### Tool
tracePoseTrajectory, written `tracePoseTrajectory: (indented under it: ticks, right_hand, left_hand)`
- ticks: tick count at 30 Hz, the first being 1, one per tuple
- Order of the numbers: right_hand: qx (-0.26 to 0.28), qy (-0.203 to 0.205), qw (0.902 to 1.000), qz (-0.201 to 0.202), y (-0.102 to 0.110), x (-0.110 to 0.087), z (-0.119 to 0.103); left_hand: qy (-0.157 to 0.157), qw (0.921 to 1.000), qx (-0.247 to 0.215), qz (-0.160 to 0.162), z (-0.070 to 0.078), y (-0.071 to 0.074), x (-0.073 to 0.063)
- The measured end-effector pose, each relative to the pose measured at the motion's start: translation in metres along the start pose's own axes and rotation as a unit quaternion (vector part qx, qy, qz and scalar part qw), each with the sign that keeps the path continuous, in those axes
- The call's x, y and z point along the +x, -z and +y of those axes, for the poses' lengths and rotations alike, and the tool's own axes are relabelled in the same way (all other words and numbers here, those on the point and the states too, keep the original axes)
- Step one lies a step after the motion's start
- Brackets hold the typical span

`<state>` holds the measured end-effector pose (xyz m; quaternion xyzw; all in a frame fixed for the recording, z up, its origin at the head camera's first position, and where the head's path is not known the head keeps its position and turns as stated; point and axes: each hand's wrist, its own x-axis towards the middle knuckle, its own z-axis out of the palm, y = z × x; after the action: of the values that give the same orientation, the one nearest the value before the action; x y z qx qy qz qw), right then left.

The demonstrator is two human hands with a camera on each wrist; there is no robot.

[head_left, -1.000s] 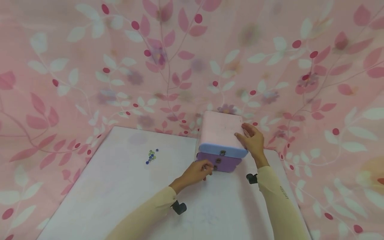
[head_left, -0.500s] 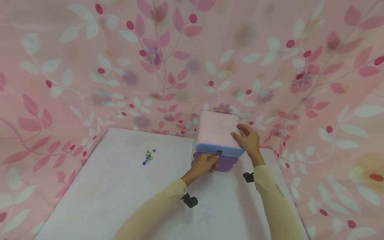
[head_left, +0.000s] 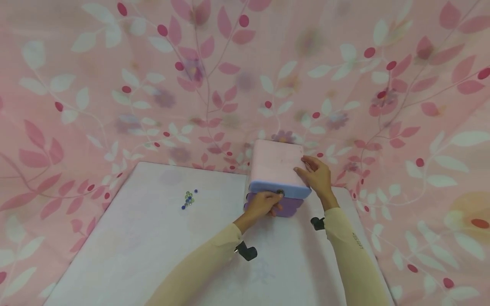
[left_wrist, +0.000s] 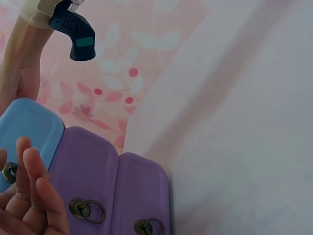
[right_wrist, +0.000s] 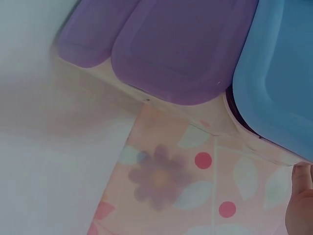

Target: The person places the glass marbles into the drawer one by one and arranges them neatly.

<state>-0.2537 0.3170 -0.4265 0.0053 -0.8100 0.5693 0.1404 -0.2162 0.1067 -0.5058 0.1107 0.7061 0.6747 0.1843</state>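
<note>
A small drawer cabinet point(head_left: 276, 161) with a pale pink top stands at the back of the table, its front toward me. The top drawer has a blue front point(head_left: 298, 192) and juts out past the purple drawer fronts point(left_wrist: 83, 171) below; a dark gap shows behind its edge in the right wrist view. My left hand point(head_left: 263, 204) pinches the blue drawer's brass ring pull point(left_wrist: 10, 172) between thumb and index finger, the other fingers held apart from it. My right hand point(head_left: 318, 175) rests against the cabinet's upper right edge, thumb on the top.
Several blue and green glass beads point(head_left: 189, 199) lie in a loose cluster on the white table point(head_left: 153, 238), left of the cabinet. Pink floral cloth point(head_left: 214, 85) rises behind and around the table. Each wrist carries a dark camera point(head_left: 246, 251).
My left hand has moved up from the lowest purple drawer's ring to the blue drawer's ring and taken hold of it. My right hand has stayed at the cabinet's edge.
</note>
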Motion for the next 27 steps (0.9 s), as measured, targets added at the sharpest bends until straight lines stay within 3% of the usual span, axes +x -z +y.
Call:
tracePoseTrajectory:
  ticks: [8,18,27]
  right_hand:
    - [0.019,-0.006,0.9998,-0.002,0.002,-0.008,-0.013]
    - [0.024,-0.006,0.9996,-0.01,0.001,-0.008,-0.017]
    - [0.054,-0.048,0.9974,-0.01,0.001,-0.006,-0.015]
  left_hand:
    - [-0.009,0.9999,-0.008,0.007,0.001,-0.008,0.004]
    - [-0.031,0.9995,-0.008,0.0,-0.005,-0.002,0.001]
    - [-0.04,0.999,-0.019,0.008,-0.006,-0.004,-0.003]
